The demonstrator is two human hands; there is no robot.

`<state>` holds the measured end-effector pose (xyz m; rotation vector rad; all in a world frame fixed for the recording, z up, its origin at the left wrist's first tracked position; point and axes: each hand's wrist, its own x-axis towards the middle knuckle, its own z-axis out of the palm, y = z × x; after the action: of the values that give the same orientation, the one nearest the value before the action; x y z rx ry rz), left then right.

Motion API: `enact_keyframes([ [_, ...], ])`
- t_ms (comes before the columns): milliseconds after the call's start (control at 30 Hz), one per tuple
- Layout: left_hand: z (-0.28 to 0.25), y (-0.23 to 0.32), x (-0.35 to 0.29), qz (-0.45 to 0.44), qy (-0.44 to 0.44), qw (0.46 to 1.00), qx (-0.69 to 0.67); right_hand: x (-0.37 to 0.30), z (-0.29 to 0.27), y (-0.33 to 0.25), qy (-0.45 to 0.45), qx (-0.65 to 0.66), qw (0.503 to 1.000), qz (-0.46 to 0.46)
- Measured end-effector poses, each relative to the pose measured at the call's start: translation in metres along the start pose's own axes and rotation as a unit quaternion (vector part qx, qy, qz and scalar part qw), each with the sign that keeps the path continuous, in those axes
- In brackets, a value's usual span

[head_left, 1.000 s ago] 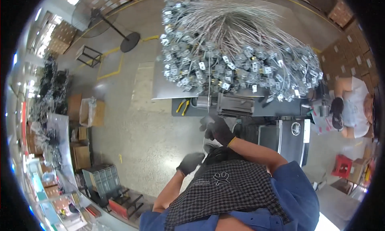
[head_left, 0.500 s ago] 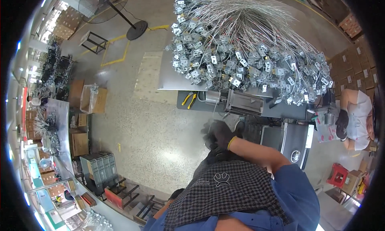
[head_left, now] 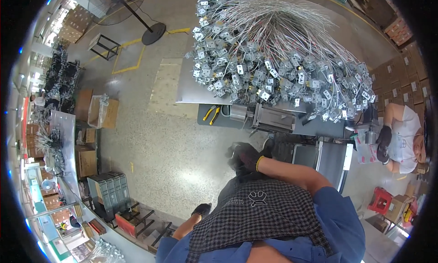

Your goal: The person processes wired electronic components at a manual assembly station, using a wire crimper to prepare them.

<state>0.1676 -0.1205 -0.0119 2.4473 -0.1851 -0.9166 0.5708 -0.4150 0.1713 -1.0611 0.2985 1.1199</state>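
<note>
Right fingers (head_left: 237, 159) curl, dark-gloved, grip unclear; left fingers (head_left: 203, 209) unreadable beside checkered cloth apron (head_left: 258, 219).

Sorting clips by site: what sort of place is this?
Probably a factory assembly floor: a metal table heaped with wired metal parts, a grey machine beside it, and stacked brown cartons at the right.

I see glossy speckled grey floor (head_left: 146, 144) | yellow painted lines (head_left: 125, 71) | black round-based pedestal fan (head_left: 153, 34) | stacked brown cardboard cartons (head_left: 400, 76)
</note>
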Motion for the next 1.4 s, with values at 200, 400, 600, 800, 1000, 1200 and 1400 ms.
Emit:
enact_keyframes([
  [200, -0.005, -0.007, -0.021, 0.022, -0.081, 0.996, -0.044, -0.019, 0.007, -0.027, -0.043, -0.085, 0.991, -0.09],
  [400, 0.007, 0.005, -0.014, 0.007, -0.068, 0.995, -0.07, -0.046, 0.009, -0.085, -0.007, -0.03, 0.972, -0.232],
  [600, 0.014, 0.012, -0.009, -0.003, -0.059, 0.995, -0.086, -0.053, 0.01, -0.088, -0.059, 0.094, 0.969, -0.221],
  [800, 0.018, 0.004, -0.02, -0.003, -0.051, 0.994, -0.102, -0.057, 0.031, -0.089, 0.069, -0.029, 0.948, -0.31],
  [1000, 0.019, -0.009, -0.034, 0.006, -0.041, 0.992, -0.118, -0.058, 0.021, -0.092, -0.019, 0.019, 0.973, -0.23],
  [1200, 0.023, -0.013, -0.036, 0.007, -0.029, 0.99, -0.136, -0.049, 0.003, -0.083, -0.171, 0.143, 0.96, -0.168],
  [1400, 0.027, -0.018, -0.049, 0.002, -0.02, 0.988, -0.154, -0.064, 0.02, -0.092, -0.269, 0.176, 0.913, -0.25],
])
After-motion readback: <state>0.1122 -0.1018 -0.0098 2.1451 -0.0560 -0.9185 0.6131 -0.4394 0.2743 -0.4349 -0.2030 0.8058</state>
